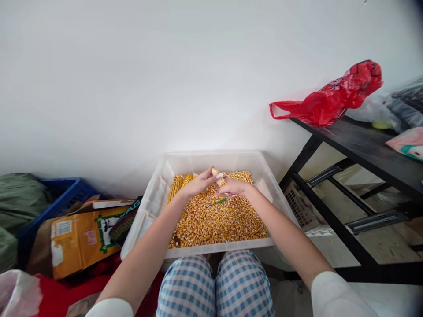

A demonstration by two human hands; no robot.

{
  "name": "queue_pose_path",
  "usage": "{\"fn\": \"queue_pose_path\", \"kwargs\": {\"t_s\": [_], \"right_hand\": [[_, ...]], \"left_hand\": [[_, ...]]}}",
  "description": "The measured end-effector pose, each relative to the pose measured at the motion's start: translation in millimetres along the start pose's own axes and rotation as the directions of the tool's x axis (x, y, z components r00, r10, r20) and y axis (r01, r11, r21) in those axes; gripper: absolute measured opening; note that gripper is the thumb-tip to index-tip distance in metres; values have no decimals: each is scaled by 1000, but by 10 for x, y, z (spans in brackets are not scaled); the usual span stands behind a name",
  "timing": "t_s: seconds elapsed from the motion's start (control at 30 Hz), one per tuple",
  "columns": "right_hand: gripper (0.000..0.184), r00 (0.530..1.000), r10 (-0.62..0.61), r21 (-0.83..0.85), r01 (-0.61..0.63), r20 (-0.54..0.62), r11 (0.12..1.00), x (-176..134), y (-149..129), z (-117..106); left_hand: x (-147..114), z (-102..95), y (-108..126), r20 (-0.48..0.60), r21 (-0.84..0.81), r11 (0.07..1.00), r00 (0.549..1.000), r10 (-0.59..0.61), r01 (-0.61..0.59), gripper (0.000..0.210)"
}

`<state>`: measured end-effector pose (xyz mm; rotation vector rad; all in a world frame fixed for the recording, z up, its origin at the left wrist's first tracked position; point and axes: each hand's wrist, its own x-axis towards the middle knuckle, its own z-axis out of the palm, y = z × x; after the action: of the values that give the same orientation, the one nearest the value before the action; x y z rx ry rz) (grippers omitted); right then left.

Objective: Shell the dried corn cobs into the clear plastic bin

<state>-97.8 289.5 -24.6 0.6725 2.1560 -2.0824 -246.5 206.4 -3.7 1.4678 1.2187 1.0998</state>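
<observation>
My left hand (201,182) is closed round the upper part of a corn cob (218,174), which is mostly bare, with some yellow kernels at its lower end. My right hand (233,187) grips that lower end, fingers curled against it. Both hands are above a bed of loose corn kernels (214,226) in a translucent plastic bin (211,157). A thin tool with a green handle (220,201) lies on the kernels just below my right hand. Whole ears of corn (175,186) rest at the bin's left side, partly hidden by my left forearm.
A black-framed table (360,147) stands to the right, bearing a red plastic bag (333,101). At left are a yellow cardboard box (81,237) and a blue crate (62,193). A white wall (165,79) rises behind the bin; my checkered knees (214,286) are in front.
</observation>
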Motion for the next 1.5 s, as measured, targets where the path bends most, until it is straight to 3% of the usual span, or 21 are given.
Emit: {"fn": "queue_pose_path", "kwargs": {"t_s": [0.1, 0.17, 0.27, 0.37, 0.5, 0.63, 0.7, 0.77, 0.8, 0.87, 0.9, 0.93, 1.0, 1.1, 1.23, 1.4, 1.5], "right_hand": [[34, 999, 13, 45, -14, 36, 999, -27, -31, -3], [36, 999, 21, 43, -22, 24, 999, -43, -53, -3], [37, 998, 31, 18, -32, 62, 999, -70, -80, -8], [35, 996, -23, 100, 15, 82, 995, -78, -84, -44], [33, 984, -159, 274, 175, -80, 946, 16, -23, -141], [37, 952, -169, 330, 250, -255, 911, 196, 113, -206], [40, 925, -117, 225, 209, -360, 952, 268, 201, -205], [39, 918, -92, -104, 56, -385, 993, 313, 295, -174], [36, 933, -84, -340, -43, -351, 940, 328, 341, -150], [33, 976, -19, -731, -151, -219, 666, 348, 418, -94], [31, 985, 32, -824, -160, -170, 543, 357, 448, -68], [28, 987, 72, -868, -159, -141, 470, 367, 470, -49], [20, 985, 112, -884, -169, -133, 435, 386, 498, -37], [22, 982, 100, -877, -191, -163, 442, 404, 520, -64], [44, 977, 127, -865, -210, -170, 455, 410, 546, -43], [19, 973, 182, -846, -213, -140, 489, 415, 499, 56], [15, 975, 164, -809, -216, -150, 547, 362, 421, -4]], "left_hand": [[-32, -17, 81, 143, -81, 997, 990, -5, 17, 38], [-34, -31, 103, 161, -98, 995, 987, -5, 21, 37], [-2, -90, 47, 15, -24, 999, 999, -38, 38, 30], [27, -216, -52, -84, 43, 995, 993, -87, 91, 32], [0, -372, -102, -94, 117, 980, 984, -148, 159, 34], [-46, -358, -74, 117, 89, 964, 959, -258, 249, 33], [-54, -317, -54, 129, 10, 963, 955, -268, 269, 35], [-54, -281, -31, 52, -94, 961, 965, -255, 259, 38], [-54, -266, -18, 10, -144, 959, 969, -246, 244, 40], [-54, -243, 9, -55, -216, 957, 976, -212, 196, 44], [-55, -233, 22, -71, -237, 957, 979, -190, 168, 45], [-57, -223, 33, -82, -251, 958, 983, -165, 140, 47], [-60, -203, 48, -93, -272, 957, 988, -126, 97, 49], [-51, -176, 49, -95, -306, 949, 989, -112, 79, 50], [-10, -142, 21, -69, -402, 910, 987, -143, 104, 48], [14, -101, 3, -74, -429, 902, 993, -96, 55, 48], [-8, -86, 26, -82, -396, 918, 994, -68, 30, 50]]}}
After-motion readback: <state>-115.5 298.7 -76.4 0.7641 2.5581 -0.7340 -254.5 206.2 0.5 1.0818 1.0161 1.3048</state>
